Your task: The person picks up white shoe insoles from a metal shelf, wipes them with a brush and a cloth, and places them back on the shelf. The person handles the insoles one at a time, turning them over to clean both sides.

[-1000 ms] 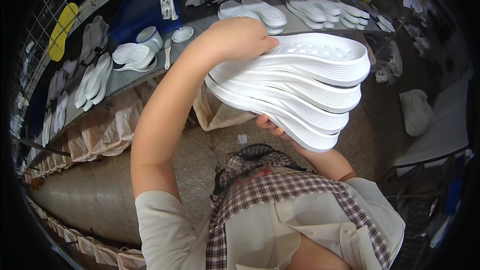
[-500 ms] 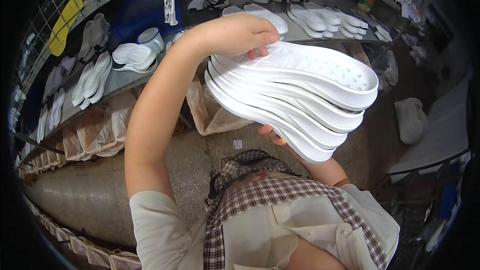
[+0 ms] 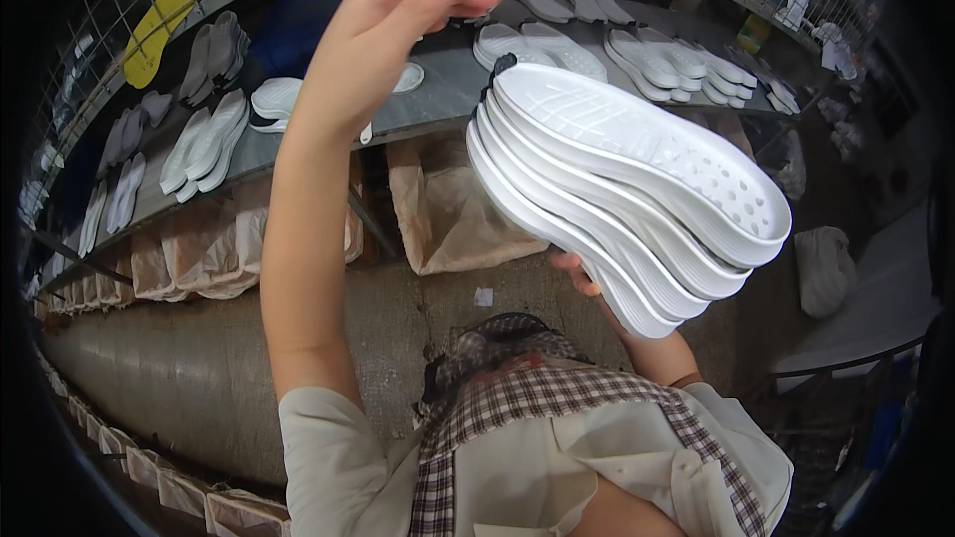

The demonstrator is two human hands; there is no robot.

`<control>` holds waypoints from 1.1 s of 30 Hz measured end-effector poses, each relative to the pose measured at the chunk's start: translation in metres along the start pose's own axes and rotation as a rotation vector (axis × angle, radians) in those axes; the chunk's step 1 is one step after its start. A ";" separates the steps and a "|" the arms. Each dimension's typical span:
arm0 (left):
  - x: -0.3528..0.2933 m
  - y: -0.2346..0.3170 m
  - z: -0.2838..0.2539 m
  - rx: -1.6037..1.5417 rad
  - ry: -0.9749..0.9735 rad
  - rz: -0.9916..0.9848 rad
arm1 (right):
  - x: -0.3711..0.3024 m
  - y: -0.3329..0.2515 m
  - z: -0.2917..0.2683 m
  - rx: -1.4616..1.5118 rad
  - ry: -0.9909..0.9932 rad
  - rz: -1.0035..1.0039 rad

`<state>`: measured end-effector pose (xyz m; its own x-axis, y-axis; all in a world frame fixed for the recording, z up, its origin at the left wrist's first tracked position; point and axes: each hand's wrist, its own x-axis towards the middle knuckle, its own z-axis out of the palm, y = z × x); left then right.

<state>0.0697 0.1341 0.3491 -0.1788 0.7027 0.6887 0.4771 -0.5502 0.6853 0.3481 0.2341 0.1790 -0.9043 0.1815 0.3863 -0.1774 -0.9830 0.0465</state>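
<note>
A stack of several white shoe soles (image 3: pixel 637 154) is held up in front of me, tilted with its broad dimpled ends toward the lower right. Under the stack, my right hand (image 3: pixel 577 273) grips it from below; only some fingertips show, the rest being hidden by the soles. Something dark (image 3: pixel 500 72) sticks out at the upper left end of the stack. My left hand (image 3: pixel 398 25) is raised over the bench, apart from the stack, its fingers spread and holding nothing.
Pairs of white soles (image 3: pixel 204 147) and more soles (image 3: pixel 647 58) lie along the grey bench (image 3: pixel 438 99). Lined bins (image 3: pixel 453 209) stand beneath it. A yellow sole (image 3: pixel 164 28) hangs on the wire mesh at left. A white sack (image 3: pixel 826 268) sits on the floor at right.
My left hand has let go of the stack's top and moved up and to the left. The stack, in my right hand, has shifted a little rightward in view.
</note>
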 end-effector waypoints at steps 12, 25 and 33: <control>-0.099 -0.042 -0.002 -0.318 0.214 -0.330 | 0.014 0.009 -0.003 -0.012 0.000 -0.036; -0.129 -0.056 0.018 -0.419 0.163 -0.505 | 0.013 0.002 -0.021 0.044 -0.004 0.085; -0.128 -0.039 0.056 -0.526 0.357 -0.492 | 0.017 -0.021 -0.039 -0.216 0.140 0.037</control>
<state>0.1222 0.0906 0.2210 -0.5699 0.7822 0.2519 -0.1803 -0.4181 0.8903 0.3215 0.2591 0.1490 -0.9542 0.1618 0.2516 -0.2078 -0.9635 -0.1686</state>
